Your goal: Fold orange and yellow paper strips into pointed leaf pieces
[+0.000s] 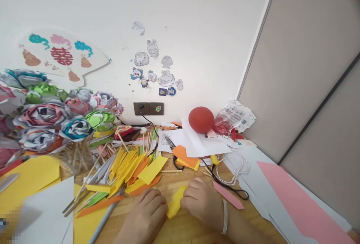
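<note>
My left hand (pixel 146 214) and my right hand (pixel 201 201) rest on the wooden table (pixel 182 229) with a small yellow paper piece (pixel 176 201) between them. Both hands have their fingers curled down onto the paper's edges, pinching or pressing it. A bracelet (pixel 224 217) sits on my right wrist. Just beyond my hands lies a heap of folded yellow and orange paper strips (pixel 132 169). A pink strip (pixel 227 195) lies right of my right hand.
A bunch of paper roses (pixel 50 120) on sticks stands at the left. Yellow sheets (pixel 30 176), white paper (pixel 197 142), a red ball (pixel 201 119), a pearl string (pixel 237 169), a black cable (pixel 225 184), scissors (pixel 171 144) and a large pink sheet (pixel 295 202) are scattered around.
</note>
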A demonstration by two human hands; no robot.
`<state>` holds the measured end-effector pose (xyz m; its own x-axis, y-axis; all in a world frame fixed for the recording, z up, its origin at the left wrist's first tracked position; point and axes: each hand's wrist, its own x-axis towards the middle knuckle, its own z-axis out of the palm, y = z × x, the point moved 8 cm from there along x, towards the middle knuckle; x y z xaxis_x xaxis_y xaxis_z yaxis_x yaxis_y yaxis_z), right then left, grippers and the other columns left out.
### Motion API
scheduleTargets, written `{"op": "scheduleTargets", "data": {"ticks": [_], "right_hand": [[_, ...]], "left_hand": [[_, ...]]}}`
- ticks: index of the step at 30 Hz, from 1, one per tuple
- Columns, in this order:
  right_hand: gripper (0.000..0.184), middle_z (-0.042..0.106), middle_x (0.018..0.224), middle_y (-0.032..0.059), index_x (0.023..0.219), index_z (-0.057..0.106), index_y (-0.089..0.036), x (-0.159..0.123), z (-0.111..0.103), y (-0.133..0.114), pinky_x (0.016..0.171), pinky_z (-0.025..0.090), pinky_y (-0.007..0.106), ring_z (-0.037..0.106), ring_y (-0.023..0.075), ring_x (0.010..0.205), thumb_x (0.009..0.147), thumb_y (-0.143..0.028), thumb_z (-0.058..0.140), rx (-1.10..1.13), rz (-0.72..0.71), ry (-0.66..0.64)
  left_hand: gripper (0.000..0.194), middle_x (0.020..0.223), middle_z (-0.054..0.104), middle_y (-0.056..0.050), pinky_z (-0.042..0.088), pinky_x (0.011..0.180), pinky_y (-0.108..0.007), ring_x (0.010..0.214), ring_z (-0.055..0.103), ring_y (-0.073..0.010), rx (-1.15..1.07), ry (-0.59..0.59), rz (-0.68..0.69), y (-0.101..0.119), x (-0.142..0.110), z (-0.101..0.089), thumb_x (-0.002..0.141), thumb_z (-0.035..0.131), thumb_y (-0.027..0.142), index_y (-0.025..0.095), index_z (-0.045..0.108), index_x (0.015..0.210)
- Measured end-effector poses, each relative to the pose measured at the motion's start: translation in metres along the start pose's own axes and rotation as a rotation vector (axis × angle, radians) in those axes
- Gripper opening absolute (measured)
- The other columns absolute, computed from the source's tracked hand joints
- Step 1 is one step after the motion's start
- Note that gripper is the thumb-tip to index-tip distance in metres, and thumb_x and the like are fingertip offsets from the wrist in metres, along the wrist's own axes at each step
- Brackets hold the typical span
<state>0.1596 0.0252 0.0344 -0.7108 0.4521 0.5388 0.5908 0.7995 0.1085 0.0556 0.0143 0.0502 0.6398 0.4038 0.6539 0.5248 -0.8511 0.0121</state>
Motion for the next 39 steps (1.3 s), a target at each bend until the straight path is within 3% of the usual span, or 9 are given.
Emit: {"op": "scheduleTargets", "data": {"ticks": [9, 13, 16, 19, 23, 27, 34, 39], "right_hand": [[0.011, 0.063, 0.080, 0.0002, 0.091, 0.059, -0.021, -0.004, 0.007, 0.006, 0.072, 0.037, 0.029, 0.049, 0.0151, 0.075, 0.090, -0.024, 0.049, 0.171, -0.018, -0.121], [0.012, 0.064, 0.092, -0.0002, 0.098, 0.060, -0.022, -0.006, 0.010, 0.004, 0.074, 0.038, 0.027, 0.051, 0.0144, 0.079, 0.088, -0.025, 0.053, 0.254, -0.022, -0.178], [0.009, 0.064, 0.089, -0.0003, 0.091, 0.063, -0.022, -0.005, 0.010, 0.001, 0.074, 0.039, 0.026, 0.052, 0.0139, 0.079, 0.087, -0.026, 0.055, 0.290, -0.038, -0.178], [0.012, 0.063, 0.084, 0.0004, 0.086, 0.064, -0.021, -0.005, 0.011, 0.000, 0.073, 0.040, 0.026, 0.051, 0.0139, 0.078, 0.089, -0.026, 0.053, 0.315, -0.044, -0.168], [0.016, 0.062, 0.082, 0.0008, 0.082, 0.064, -0.021, -0.006, 0.017, 0.000, 0.072, 0.040, 0.026, 0.052, 0.0139, 0.078, 0.090, -0.027, 0.053, 0.386, -0.029, -0.179], [0.008, 0.061, 0.081, 0.0002, 0.077, 0.065, -0.021, -0.007, 0.023, 0.006, 0.074, 0.040, 0.027, 0.052, 0.0144, 0.079, 0.083, -0.027, 0.064, 0.461, 0.070, -0.199], [0.018, 0.059, 0.078, -0.0022, 0.073, 0.065, -0.020, -0.004, 0.037, 0.021, 0.077, 0.038, 0.027, 0.053, 0.0147, 0.081, 0.067, -0.029, 0.079, 0.568, 0.344, -0.254], [0.023, 0.059, 0.071, -0.0042, 0.067, 0.063, -0.018, -0.001, 0.042, 0.028, 0.072, 0.037, 0.026, 0.054, 0.0142, 0.076, 0.061, -0.029, 0.083, 0.579, 0.485, -0.260]], "left_hand": [[0.037, 0.082, 0.061, -0.001, 0.039, 0.087, -0.038, 0.083, 0.053, -0.0173, 0.038, 0.004, 0.184, 0.014, 0.000, -0.003, 0.097, 0.026, 0.012, 0.019, 0.057, 0.079], [0.040, 0.075, 0.059, -0.001, 0.043, 0.074, -0.032, 0.071, 0.052, -0.0153, -0.002, -0.157, 0.212, 0.017, -0.003, 0.010, 0.099, 0.022, 0.017, 0.019, 0.054, 0.075], [0.041, 0.074, 0.059, 0.000, 0.042, 0.065, -0.027, 0.067, 0.052, -0.0141, -0.071, -0.235, 0.152, 0.010, -0.004, 0.015, 0.100, 0.020, 0.020, 0.020, 0.053, 0.075], [0.033, 0.075, 0.061, 0.001, 0.041, 0.063, -0.025, 0.067, 0.053, -0.0140, -0.165, -0.259, 0.122, 0.006, -0.004, 0.013, 0.098, 0.030, 0.019, 0.021, 0.054, 0.075], [0.015, 0.084, 0.062, 0.002, 0.042, 0.073, -0.026, 0.078, 0.055, -0.0151, -0.334, -0.345, 0.022, -0.003, -0.003, 0.012, 0.090, 0.046, 0.016, 0.023, 0.055, 0.080], [0.014, 0.089, 0.061, 0.002, 0.043, 0.077, -0.025, 0.086, 0.055, -0.0151, -0.460, -0.449, -0.113, -0.011, -0.006, 0.018, 0.088, 0.049, 0.014, 0.024, 0.055, 0.080], [0.010, 0.084, 0.058, -0.001, 0.044, 0.073, -0.026, 0.082, 0.055, -0.0164, -0.483, -0.390, -0.286, -0.025, -0.014, 0.037, 0.084, 0.054, 0.017, 0.021, 0.055, 0.075], [0.011, 0.076, 0.057, 0.001, 0.042, 0.067, -0.026, 0.074, 0.054, -0.0161, -0.415, -0.340, -0.399, -0.032, -0.013, 0.039, 0.076, 0.060, 0.014, 0.020, 0.053, 0.069]]}}
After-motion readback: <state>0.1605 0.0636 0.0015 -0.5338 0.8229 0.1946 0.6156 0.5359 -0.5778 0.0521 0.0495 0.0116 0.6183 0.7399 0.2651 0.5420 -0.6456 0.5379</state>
